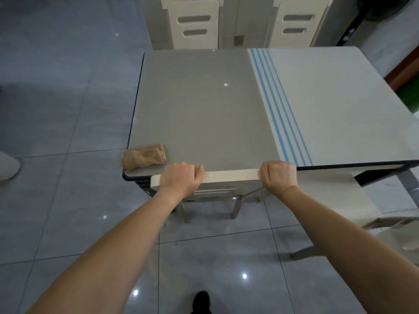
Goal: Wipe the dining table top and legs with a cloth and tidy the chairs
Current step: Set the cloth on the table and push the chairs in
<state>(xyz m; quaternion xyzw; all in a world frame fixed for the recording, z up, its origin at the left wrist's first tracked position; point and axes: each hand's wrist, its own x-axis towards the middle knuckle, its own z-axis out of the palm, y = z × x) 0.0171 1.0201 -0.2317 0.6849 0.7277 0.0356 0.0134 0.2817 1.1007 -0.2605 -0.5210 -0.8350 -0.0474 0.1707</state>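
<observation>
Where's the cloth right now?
In the head view, the cloth lies crumpled on the near left corner of the table, overhanging the edge slightly, just left of the left hand; neither hand touches it.

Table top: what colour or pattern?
Table top: grey left, white right, blue stripes between; head view.

A grey and white dining table [204,105] with blue stripes is seen; a crumpled brown cloth [144,155] is laid at its 8 o'clock corner.
</observation>
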